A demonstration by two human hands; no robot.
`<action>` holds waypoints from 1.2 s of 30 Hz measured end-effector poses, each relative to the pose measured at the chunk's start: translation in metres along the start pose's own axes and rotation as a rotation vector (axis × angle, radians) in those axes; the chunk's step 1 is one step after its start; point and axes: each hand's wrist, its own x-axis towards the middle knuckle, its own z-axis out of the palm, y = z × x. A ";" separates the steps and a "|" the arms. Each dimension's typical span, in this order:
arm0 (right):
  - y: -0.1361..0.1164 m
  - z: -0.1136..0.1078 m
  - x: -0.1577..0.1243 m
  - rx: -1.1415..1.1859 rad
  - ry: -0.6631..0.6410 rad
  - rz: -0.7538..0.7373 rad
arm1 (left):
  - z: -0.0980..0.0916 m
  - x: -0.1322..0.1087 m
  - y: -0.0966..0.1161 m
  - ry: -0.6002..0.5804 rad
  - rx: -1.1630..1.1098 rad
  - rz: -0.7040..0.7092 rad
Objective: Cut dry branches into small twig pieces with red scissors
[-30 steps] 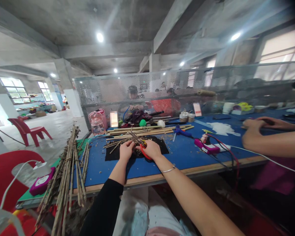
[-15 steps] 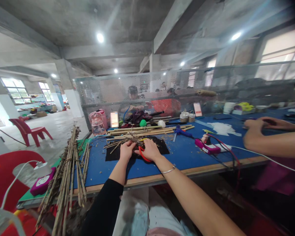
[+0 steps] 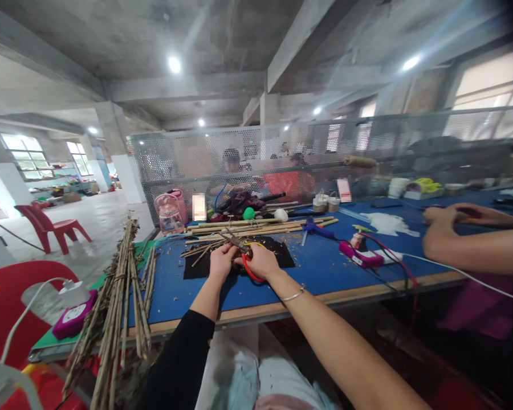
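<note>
My right hand (image 3: 261,262) is closed around a pair of scissors (image 3: 251,270) with red and yellow handles. Their blades point away and to the left, over the thin sticks. Close beside it, my left hand (image 3: 223,262) has its fingers pinched together near the blades; whatever it holds is too small or hidden to name. Both hands are above a black cloth (image 3: 277,253) strewn with small plant scraps. Several short cut sticks (image 3: 200,249) lie on the cloth's left side, just beyond my left hand.
Long sticks (image 3: 273,228) lie behind the cloth, with a blue glue gun (image 3: 318,229) at their right. A bundle of dry stalks (image 3: 122,285) overhangs the table's left edge. A purple power strip (image 3: 361,255) trails cords. A co-worker's arm (image 3: 474,242) rests at the right.
The scissors' blades have shifted slightly, and my right hand has turned a little on the handles. My left hand stays nearly in place.
</note>
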 end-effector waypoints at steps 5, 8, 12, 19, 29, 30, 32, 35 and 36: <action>-0.001 -0.003 -0.001 0.036 -0.053 0.018 | -0.003 0.004 -0.004 0.002 -0.030 0.016; -0.001 -0.004 0.000 0.035 -0.065 0.023 | -0.002 0.003 -0.003 0.022 -0.038 -0.009; -0.002 -0.005 -0.001 -0.010 -0.007 0.012 | -0.002 0.001 -0.003 -0.007 0.029 0.015; 0.000 -0.002 0.000 -0.009 0.007 0.021 | -0.002 0.004 -0.009 -0.020 0.106 0.025; 0.001 -0.002 0.000 0.015 -0.028 0.047 | -0.002 0.005 -0.009 0.003 0.059 -0.010; 0.001 -0.003 0.000 0.017 -0.033 0.051 | -0.003 0.005 -0.010 0.017 0.057 -0.016; 0.001 -0.003 0.001 0.018 -0.036 0.057 | -0.003 0.007 -0.011 0.045 0.058 -0.027; 0.002 -0.001 0.002 0.017 -0.041 0.061 | -0.003 0.009 -0.013 0.074 0.068 -0.031; 0.003 0.000 0.002 0.017 -0.044 0.063 | -0.003 0.009 -0.013 0.075 0.064 -0.032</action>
